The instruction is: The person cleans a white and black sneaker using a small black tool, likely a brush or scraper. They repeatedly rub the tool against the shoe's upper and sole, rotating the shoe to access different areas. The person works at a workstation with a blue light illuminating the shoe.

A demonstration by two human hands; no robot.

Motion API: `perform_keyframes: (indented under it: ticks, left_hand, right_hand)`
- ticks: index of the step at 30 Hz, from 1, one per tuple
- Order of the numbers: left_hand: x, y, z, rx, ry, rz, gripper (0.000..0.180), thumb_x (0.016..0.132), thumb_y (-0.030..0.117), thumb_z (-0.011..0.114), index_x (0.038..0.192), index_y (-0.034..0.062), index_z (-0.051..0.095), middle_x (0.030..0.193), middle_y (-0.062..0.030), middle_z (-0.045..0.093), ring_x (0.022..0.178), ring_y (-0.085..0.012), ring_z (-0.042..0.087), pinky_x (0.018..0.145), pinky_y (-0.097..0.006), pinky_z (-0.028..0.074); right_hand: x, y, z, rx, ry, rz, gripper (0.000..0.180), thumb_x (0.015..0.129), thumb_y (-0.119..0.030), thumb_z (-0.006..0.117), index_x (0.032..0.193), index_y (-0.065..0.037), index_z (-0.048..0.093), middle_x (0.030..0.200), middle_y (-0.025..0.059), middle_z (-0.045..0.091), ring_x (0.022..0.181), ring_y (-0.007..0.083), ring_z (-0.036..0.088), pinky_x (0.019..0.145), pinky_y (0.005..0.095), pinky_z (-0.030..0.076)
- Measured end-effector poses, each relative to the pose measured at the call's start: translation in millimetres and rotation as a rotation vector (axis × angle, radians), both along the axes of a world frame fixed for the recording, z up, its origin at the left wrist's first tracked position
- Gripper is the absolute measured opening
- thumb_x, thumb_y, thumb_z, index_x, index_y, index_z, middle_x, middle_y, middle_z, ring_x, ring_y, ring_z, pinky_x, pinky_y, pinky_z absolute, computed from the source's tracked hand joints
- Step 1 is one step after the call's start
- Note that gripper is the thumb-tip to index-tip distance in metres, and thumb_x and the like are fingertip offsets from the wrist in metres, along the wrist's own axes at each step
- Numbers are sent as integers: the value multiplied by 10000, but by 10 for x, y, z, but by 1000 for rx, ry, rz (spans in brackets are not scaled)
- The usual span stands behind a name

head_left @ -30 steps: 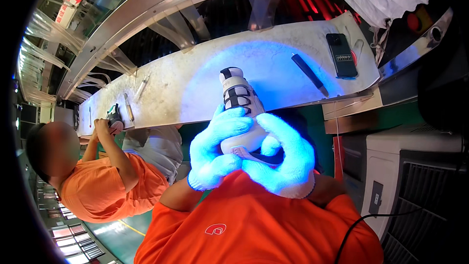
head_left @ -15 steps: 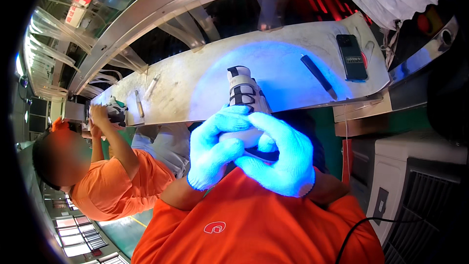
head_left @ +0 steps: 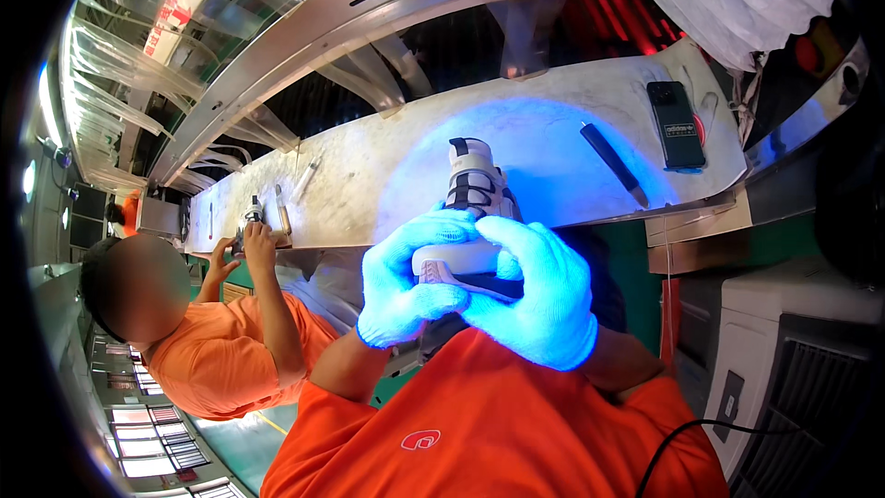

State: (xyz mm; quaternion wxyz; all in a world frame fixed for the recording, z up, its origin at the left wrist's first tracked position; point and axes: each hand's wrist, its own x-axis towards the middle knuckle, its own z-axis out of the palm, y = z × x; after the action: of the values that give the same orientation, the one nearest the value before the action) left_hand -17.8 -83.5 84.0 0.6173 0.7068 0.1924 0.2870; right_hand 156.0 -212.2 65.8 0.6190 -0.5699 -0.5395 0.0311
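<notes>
So the tee [head_left: 562, 424] is a loud orange-red, short-sleeved, kinda loose, with soft creases across the front. Left sleeve [head_left: 339, 420] and right sleeve [head_left: 666, 406] are the same plain colour. On the wearer's left chest there's a small logo [head_left: 421, 441], a rounded shape outlined in white. The left hand [head_left: 395, 281] and right hand [head_left: 551, 304] both wear knit-looking gloves ending at the wrist (they glow icy blue under blue light, so no clue on the true shade). A thin black cable [head_left: 680, 428] curves along the tee's right edge.
</notes>
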Motion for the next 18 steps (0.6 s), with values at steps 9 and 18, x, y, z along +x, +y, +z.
perform_keyframes:
  ticks: [9, 18]
  left_hand:
    - [-36, 183, -41, 55, -2, -7, 599, 748, 217, 979, 1248, -36, 769, 1288, -195, 791, 1333, -371, 713, 1270, -580, 439]
    - [-20, 328, -90, 67, -34, -67, 544, 730, 195, 942, 1199, -17, 768, 1261, -190, 794, 1296, -366, 723, 1247, -568, 461]
  right_hand:
    - [33, 146, -62, 30, -22, 9, 721, 696, -290, 1077, 1263, -57, 697, 939, 89, 701, 708, 230, 682, 619, 359, 570]
    - [18, 228, -114, -18, 71, 66, 644, 723, -318, 1063, 1195, -74, 699, 1049, 137, 724, 934, 352, 764, 795, 452, 635]
